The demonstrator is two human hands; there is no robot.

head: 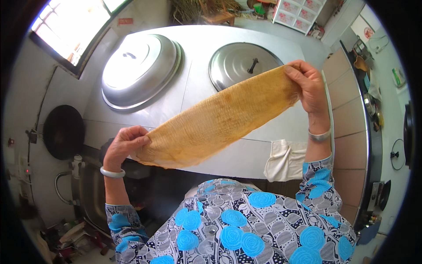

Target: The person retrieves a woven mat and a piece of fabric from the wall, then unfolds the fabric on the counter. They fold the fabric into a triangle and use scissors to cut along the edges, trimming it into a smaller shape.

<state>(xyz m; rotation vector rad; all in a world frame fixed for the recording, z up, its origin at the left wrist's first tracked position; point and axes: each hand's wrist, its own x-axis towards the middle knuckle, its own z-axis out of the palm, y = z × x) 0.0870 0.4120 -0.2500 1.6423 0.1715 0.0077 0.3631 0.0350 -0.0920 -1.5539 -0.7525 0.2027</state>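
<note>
A yellow-brown woven mesh cloth (217, 117) is stretched in the air between my two hands, rising from lower left to upper right. My left hand (125, 143) pinches its left end between thumb and fingers. At the other end, my right hand (306, 84) grips the upper corner, with the cloth's edge bunched under the thumb. Beneath it lies the pale tiled stove top (194, 79). The cloth hides the near edge of a flat metal wok lid (237, 62) with a dark handle. A taller domed metal lid (141, 72) sits further left.
A white cloth (285, 160) hangs over the stove's near right edge. A black round pan (64, 132) leans on the left wall above a sink with a tap (61, 188). On the right runs a tiled counter (349, 145) with a dark top. A wooden chair (217, 15) stands beyond the stove.
</note>
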